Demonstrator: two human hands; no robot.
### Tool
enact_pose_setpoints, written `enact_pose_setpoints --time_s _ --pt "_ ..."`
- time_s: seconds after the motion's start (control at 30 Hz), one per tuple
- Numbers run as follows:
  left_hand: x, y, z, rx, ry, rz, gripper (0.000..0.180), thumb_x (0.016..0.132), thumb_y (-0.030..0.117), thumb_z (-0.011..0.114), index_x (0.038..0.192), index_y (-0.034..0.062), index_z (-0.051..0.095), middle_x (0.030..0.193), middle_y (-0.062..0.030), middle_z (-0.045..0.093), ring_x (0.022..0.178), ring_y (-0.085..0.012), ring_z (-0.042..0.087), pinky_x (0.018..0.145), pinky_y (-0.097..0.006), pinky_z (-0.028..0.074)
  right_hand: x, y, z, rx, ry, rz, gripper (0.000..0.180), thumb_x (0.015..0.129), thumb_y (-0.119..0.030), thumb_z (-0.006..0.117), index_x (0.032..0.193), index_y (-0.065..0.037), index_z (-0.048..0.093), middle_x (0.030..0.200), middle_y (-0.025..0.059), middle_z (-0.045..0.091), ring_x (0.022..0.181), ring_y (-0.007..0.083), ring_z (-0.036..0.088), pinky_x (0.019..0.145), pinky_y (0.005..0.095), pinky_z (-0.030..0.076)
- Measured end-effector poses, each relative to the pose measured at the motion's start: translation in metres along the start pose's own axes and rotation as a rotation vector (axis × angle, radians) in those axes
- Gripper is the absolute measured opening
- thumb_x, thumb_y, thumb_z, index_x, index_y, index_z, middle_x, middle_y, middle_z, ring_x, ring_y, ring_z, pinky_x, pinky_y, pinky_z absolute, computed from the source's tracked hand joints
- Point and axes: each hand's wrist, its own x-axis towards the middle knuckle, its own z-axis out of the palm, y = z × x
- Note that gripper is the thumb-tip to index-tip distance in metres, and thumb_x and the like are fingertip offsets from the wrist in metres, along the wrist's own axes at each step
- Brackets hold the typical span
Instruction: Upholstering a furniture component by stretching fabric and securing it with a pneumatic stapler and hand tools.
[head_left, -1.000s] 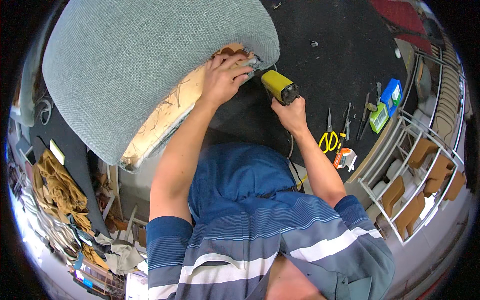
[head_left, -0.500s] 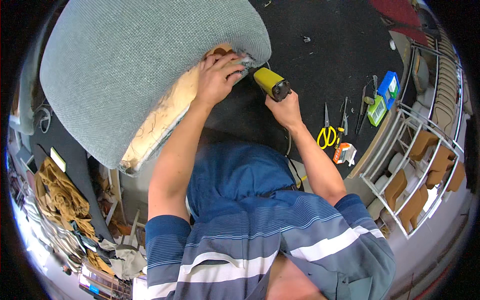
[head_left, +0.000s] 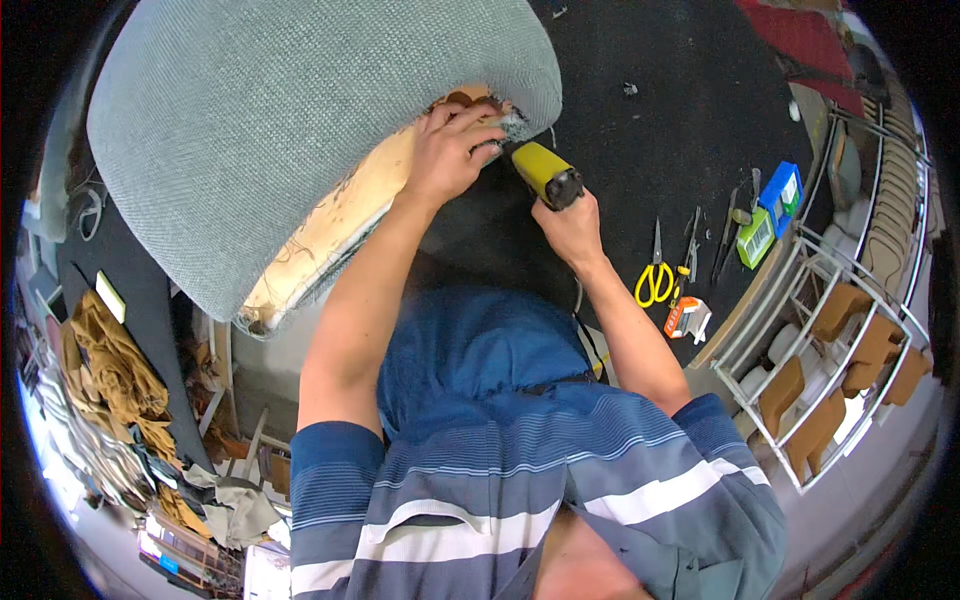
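Currently, left hand [head_left: 450,150]: laid over the bare edge near the cushion's right corner, fingers a little apart; whether the thumb pinches the fabric, I cannot tell.
Right hand [head_left: 572,228]: closed around the grip of a yellow and black handheld tool [head_left: 545,172], its body tilted, the far end pointing up and left toward that corner.
Tool's front end: dark against the dark surface, so contact with the cushion is hard to judge.
Cushion [head_left: 290,120]: large, rounded, covered in grey woven fabric, at the upper left on the black-covered counter [head_left: 640,150], its underside edge facing the person.
Pale panel [head_left: 345,220]: exposed along that edge, loose threads lying over it, the left forearm crossing in front.
Scissors [head_left: 654,284]: yellow-handled, lying right of the right forearm, blades pointing away from the person.
Orange and white box [head_left: 687,318]: near the scissors' handles.
Green box [head_left: 756,238]: by the counter's right edge, just beside a blue box [head_left: 780,192].
Brown cloth [head_left: 118,360]: heaped at the far left.
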Motion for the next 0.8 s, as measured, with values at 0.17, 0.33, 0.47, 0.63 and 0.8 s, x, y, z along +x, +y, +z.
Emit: enact_pose_setpoints --time_s 0.17,0.33,0.47,0.63,0.8 --pt "-0.008 0.004 -0.008 0.022 -0.029 -0.044 0.023 0.084 0.023 0.076 0.106 0.0207 0.078 0.134 0.0039 0.065 0.122 -0.0308 0.051 0.105 -0.044 0.039 0.004 -0.002 0.0 -0.008 -0.058 0.089 0.036 0.078 -0.006 0.066 0.114 -0.005 0.063 0.099 0.0175 0.071 0.095 0.0372 0.07 0.083 0.0401 0.054" --pt "-0.08 0.05 -0.001 -0.214 0.158 -0.306 0.024 0.089 0.02 0.074 0.11 0.0097 0.076 0.116 -0.0054 0.072 0.097 -0.029 0.066 0.09 -0.039 0.051 0.005 0.007 -0.009 0.051 -0.058 0.095 0.037 0.078 -0.007 0.068 0.114 -0.003 0.066 0.099 0.0172 0.072 0.093 0.034 0.071 0.083 0.0388 0.054" --pt "-0.079 0.079 0.025 -1.139 -0.108 -1.278 0.029 0.095 0.025 0.072 0.117 0.0061 0.073 0.095 0.0002 0.072 0.079 -0.0097 0.06 0.068 -0.027 0.047 0.007 0.007 -0.008 0.038 -0.085 0.136 0.03 0.079 -0.009 0.069 0.108 0.001 0.069 0.095 0.0161 0.074 0.088 0.0261 0.072 0.081 0.0366 0.054" --pt "-0.057 0.065 0.053 -1.654 0.416 -1.255 0.026 0.096 0.027 0.073 0.112 0.0069 0.069 0.1 -0.0014 0.072 0.073 -0.0091 0.059 0.059 -0.024 0.041 0.009 0.005 -0.01 0.065 -0.136 0.196 0.032 0.08 -0.009 0.071 0.11 0.002 0.07 0.096 0.0156 0.075 0.089 0.0228 0.073 0.082 0.0352 0.054" --pt "-0.051 0.064 0.059 -1.596 0.517 -1.268 0.023 0.093 0.026 0.076 0.104 0.0063 0.07 0.095 -0.004 0.074 0.07 -0.009 0.06 0.057 -0.023 0.04 0.009 0.01 -0.01 0.074 -0.117 0.178 0.031 0.079 -0.009 0.071 0.108 0.003 0.071 0.093 0.0147 0.075 0.088 0.0198 0.073 0.081 0.0349 0.055"
